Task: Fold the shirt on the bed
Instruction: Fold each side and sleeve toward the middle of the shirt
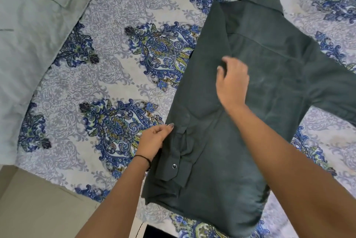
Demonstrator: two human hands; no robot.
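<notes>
The bed (115, 60) fills the view under a paisley sheet, blue and green on grey, its edges cut off by the frame. A pale green cloth (28, 35) covers its left corner. On the right lies the dark green shirt (260, 68), back up, one side folded in — its right sleeve runs out of view. The right hand (232, 81) pinches the folded edge mid-shirt. The left hand (154, 139) grips the snap-buttoned cuff (173, 162); fingers mostly hidden.
</notes>
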